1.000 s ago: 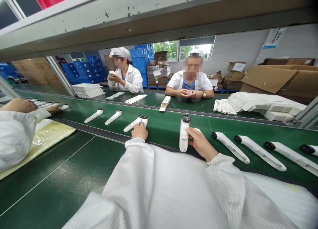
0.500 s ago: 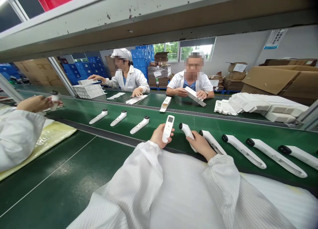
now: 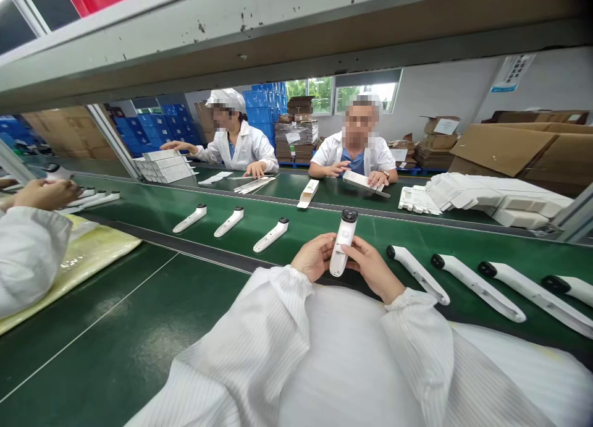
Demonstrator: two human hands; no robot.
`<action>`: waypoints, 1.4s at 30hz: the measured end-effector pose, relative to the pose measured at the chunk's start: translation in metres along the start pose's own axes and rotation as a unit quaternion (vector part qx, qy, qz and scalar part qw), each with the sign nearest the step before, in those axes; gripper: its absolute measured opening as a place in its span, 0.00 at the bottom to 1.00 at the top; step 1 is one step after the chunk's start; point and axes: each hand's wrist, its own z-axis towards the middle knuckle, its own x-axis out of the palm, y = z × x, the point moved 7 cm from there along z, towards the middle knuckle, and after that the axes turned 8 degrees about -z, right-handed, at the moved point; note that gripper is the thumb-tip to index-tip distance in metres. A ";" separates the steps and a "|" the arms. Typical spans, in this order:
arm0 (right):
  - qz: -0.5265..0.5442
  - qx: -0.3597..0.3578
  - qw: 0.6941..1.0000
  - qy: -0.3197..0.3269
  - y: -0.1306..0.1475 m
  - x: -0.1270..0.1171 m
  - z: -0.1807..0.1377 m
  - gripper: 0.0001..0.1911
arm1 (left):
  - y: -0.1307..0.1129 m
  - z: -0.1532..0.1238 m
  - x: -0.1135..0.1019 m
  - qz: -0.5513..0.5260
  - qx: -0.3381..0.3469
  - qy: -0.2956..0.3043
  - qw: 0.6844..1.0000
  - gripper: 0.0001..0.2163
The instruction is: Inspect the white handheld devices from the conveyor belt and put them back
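Now: white handheld device gripped upright in both hands at the near edge of the green conveyor belt.

Your left hand and right hand are closed on the device from either side, with its black head pointing away from you; your left fingers wrap one side and your right fingers lie across the other. Three matching units lie on the belt to your left, four more to your right. A neighbouring worker's hand is at far left. Across the line, one co-worker has both hands on a white carton; another co-worker reaches toward a stack of white cartons.
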 end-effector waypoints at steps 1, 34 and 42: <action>0.021 0.009 1.000 0.004 0.000 0.000 -0.001 0.20 | -0.006 0.002 -0.007 0.045 0.010 -0.011 0.999 0.09; -0.095 -0.065 0.993 -0.039 -0.001 -0.005 0.005 0.20 | 0.006 0.000 0.002 -0.071 0.027 -0.003 0.997 0.09; 0.068 0.026 0.997 -0.013 -0.006 -0.004 -0.001 0.16 | -0.044 0.003 -0.027 0.189 0.096 -0.066 0.975 0.11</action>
